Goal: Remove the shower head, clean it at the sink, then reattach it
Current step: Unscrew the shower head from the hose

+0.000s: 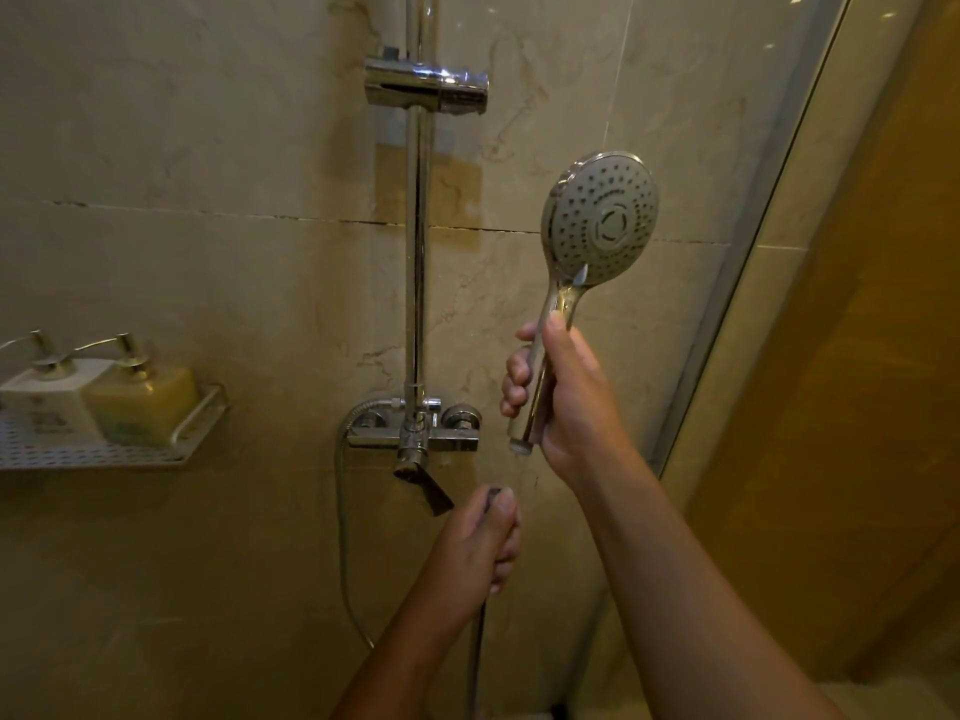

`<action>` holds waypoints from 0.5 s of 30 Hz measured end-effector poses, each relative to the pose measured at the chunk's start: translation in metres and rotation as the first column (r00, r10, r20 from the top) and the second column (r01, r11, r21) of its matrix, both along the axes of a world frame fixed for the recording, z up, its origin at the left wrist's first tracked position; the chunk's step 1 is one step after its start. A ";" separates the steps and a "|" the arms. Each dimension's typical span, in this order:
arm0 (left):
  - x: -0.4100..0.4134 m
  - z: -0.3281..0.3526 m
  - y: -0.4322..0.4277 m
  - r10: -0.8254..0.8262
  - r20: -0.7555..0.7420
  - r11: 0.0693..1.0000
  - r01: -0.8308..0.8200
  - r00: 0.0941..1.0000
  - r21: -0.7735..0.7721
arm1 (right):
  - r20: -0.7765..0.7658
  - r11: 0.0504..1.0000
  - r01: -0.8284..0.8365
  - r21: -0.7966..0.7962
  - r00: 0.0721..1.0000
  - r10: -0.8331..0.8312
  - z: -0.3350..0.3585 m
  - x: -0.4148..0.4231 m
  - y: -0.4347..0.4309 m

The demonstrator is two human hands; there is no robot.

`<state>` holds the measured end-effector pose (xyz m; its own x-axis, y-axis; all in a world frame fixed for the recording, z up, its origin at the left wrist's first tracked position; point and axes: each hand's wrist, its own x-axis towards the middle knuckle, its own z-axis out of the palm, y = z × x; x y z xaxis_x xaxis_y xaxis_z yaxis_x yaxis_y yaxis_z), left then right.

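Observation:
My right hand (563,402) grips the chrome handle of the shower head (600,218), held upright with its grey nozzle face toward me. The handle's threaded bottom end sticks out below my fist, apart from the hose. Lower down, my left hand (480,543) is shut on the end of the metal hose (342,511), whose connector nut peeks out above my thumb. A small gap separates the hose end from the handle. The hose loops left up to the mixer valve (415,433).
A chrome riser rail (418,252) runs up the marble wall with an empty slider holder (426,88) near the top. Two pump bottles (140,397) stand on a white perforated shelf (104,454) at left. A glass shower door (769,252) is on the right.

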<state>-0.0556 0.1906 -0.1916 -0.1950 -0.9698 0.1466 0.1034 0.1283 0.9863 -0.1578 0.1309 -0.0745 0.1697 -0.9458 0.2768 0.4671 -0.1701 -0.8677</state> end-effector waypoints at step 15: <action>0.005 0.008 -0.012 0.055 0.024 0.998 -0.054 0.998 -0.035 | -0.022 0.998 0.055 0.024 0.998 -0.055 -0.028 0.016 0.004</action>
